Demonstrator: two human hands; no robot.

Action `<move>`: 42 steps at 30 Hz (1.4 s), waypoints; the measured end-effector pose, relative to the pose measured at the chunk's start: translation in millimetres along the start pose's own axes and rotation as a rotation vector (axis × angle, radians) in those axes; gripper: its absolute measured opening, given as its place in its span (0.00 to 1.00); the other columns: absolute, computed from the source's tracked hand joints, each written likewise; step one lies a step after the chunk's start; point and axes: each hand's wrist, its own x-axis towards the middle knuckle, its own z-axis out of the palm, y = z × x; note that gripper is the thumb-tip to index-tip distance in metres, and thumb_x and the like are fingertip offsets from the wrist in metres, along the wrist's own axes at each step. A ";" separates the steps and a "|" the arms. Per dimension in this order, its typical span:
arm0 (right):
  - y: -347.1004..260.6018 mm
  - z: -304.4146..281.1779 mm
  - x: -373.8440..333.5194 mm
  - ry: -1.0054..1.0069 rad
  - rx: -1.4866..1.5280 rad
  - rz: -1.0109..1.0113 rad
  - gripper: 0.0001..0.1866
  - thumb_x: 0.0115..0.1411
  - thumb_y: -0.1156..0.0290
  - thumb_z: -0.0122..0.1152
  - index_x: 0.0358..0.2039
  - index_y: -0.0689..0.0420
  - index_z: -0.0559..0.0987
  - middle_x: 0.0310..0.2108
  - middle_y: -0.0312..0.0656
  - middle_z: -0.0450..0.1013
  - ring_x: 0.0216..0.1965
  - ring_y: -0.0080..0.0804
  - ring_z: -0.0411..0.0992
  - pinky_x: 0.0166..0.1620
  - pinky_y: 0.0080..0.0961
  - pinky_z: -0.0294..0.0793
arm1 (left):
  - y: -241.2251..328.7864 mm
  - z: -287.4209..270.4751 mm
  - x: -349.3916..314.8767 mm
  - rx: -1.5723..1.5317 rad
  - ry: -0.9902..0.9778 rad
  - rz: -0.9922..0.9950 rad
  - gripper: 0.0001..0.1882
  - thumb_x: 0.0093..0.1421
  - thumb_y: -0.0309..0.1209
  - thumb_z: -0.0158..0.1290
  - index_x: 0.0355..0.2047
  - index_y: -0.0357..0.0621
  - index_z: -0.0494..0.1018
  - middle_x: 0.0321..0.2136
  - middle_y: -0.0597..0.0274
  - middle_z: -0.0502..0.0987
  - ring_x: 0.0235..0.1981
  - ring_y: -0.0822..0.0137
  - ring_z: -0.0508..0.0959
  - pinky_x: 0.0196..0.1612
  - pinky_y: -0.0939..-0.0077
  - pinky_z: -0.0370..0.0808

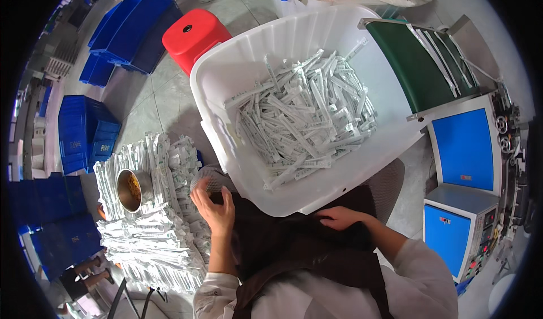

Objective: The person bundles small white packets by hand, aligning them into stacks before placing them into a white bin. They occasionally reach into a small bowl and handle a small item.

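A person's left hand [215, 206] rests with fingers loosely spread, holding nothing, on a dark apron [294, 245] at 7 o'clock, just beside stacked white sachets [153, 234] and a metal cup [133, 190]. The right hand [339, 217], flat and empty, touches the apron below a white tub [226, 81] of loose sachets [305, 121] at centre. A green conveyor [413, 64] sits at 2 o'clock.

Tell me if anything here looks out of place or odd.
One thing: a metal bowl with brownish contents sits directly on the stacked white packets by the left hand. Packets in the white bin lie jumbled, none spilled over its rim.
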 end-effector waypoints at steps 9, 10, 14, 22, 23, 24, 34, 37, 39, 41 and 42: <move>-11.4 -116.9 129.5 0.354 0.160 -0.037 0.38 0.49 0.59 0.65 0.55 0.64 0.59 0.52 0.52 0.63 0.52 0.38 0.64 0.52 0.32 0.65 | -25.6 72.9 62.9 0.020 -0.303 -0.350 0.44 0.47 0.38 0.59 0.57 0.35 0.47 0.51 0.39 0.61 0.48 0.45 0.68 0.48 0.62 0.67; 7.2 -115.2 169.6 0.355 0.076 0.043 0.43 0.46 0.55 0.66 0.56 0.65 0.58 0.54 0.53 0.60 0.54 0.41 0.61 0.53 0.35 0.62 | -37.2 84.3 61.0 -0.165 -0.225 -0.314 0.46 0.46 0.36 0.60 0.58 0.34 0.45 0.52 0.37 0.60 0.48 0.44 0.68 0.48 0.64 0.66; 48.3 -109.0 297.9 0.482 -0.301 0.166 0.55 0.36 0.45 0.69 0.57 0.68 0.54 0.57 0.54 0.54 0.58 0.45 0.55 0.56 0.40 0.55 | -33.1 86.8 66.3 -0.280 -0.265 -0.349 0.45 0.46 0.28 0.56 0.59 0.30 0.41 0.49 0.35 0.63 0.47 0.47 0.69 0.48 0.66 0.66; 40.4 -122.4 415.9 0.381 -0.609 0.445 0.52 0.34 0.49 0.69 0.55 0.64 0.56 0.52 0.50 0.57 0.54 0.46 0.55 0.56 0.41 0.52 | -38.9 84.5 80.5 -0.271 -0.373 -0.405 0.45 0.50 0.31 0.51 0.59 0.30 0.35 0.50 0.42 0.58 0.48 0.58 0.63 0.50 0.66 0.60; 45.0 -121.8 421.6 0.352 -0.608 0.468 0.51 0.34 0.52 0.69 0.55 0.64 0.57 0.51 0.50 0.58 0.53 0.46 0.55 0.56 0.42 0.52 | -37.8 84.7 83.2 -0.249 -0.390 -0.417 0.46 0.50 0.31 0.52 0.59 0.30 0.34 0.50 0.42 0.57 0.48 0.57 0.63 0.50 0.65 0.60; 51.7 -116.3 421.3 0.391 -0.576 0.453 0.51 0.32 0.53 0.70 0.54 0.64 0.58 0.50 0.50 0.59 0.52 0.45 0.55 0.55 0.40 0.53 | -38.4 85.0 83.5 -0.229 -0.406 -0.427 0.46 0.50 0.32 0.52 0.59 0.30 0.34 0.50 0.42 0.57 0.48 0.57 0.63 0.50 0.65 0.59; 48.7 -95.6 419.2 0.539 -0.362 0.540 0.52 0.30 0.57 0.72 0.56 0.55 0.55 0.44 0.54 0.67 0.48 0.48 0.64 0.47 0.46 0.64 | -43.4 87.5 85.0 -0.282 -0.355 -0.404 0.47 0.51 0.37 0.52 0.59 0.29 0.34 0.51 0.40 0.56 0.47 0.55 0.64 0.50 0.62 0.61; 43.6 -110.4 410.6 0.394 -0.299 0.596 0.49 0.30 0.57 0.71 0.54 0.55 0.58 0.38 0.53 0.71 0.41 0.48 0.70 0.43 0.45 0.69 | -41.7 85.5 86.5 -0.250 -0.353 -0.357 0.46 0.50 0.35 0.53 0.59 0.29 0.37 0.54 0.40 0.52 0.51 0.53 0.61 0.52 0.62 0.60; 28.5 -111.1 391.7 0.352 -0.286 0.559 0.47 0.31 0.56 0.70 0.53 0.56 0.60 0.35 0.52 0.73 0.39 0.47 0.72 0.41 0.42 0.70 | -42.3 86.2 84.1 -0.293 -0.302 -0.377 0.47 0.44 0.31 0.54 0.58 0.24 0.41 0.54 0.33 0.52 0.54 0.44 0.59 0.55 0.59 0.56; 13.7 -126.4 356.9 0.352 -0.243 0.430 0.45 0.31 0.54 0.70 0.51 0.57 0.64 0.35 0.52 0.73 0.39 0.46 0.72 0.42 0.38 0.71 | -43.4 85.6 81.6 -0.270 -0.296 -0.338 0.47 0.43 0.29 0.54 0.58 0.26 0.41 0.53 0.33 0.55 0.52 0.43 0.63 0.53 0.61 0.60; 18.5 -130.7 338.1 0.410 -0.197 0.345 0.43 0.31 0.54 0.70 0.49 0.57 0.66 0.35 0.51 0.73 0.39 0.45 0.72 0.41 0.38 0.71 | -43.1 88.3 80.6 -0.324 -0.286 -0.342 0.46 0.43 0.29 0.54 0.58 0.26 0.41 0.52 0.33 0.56 0.51 0.43 0.64 0.53 0.61 0.61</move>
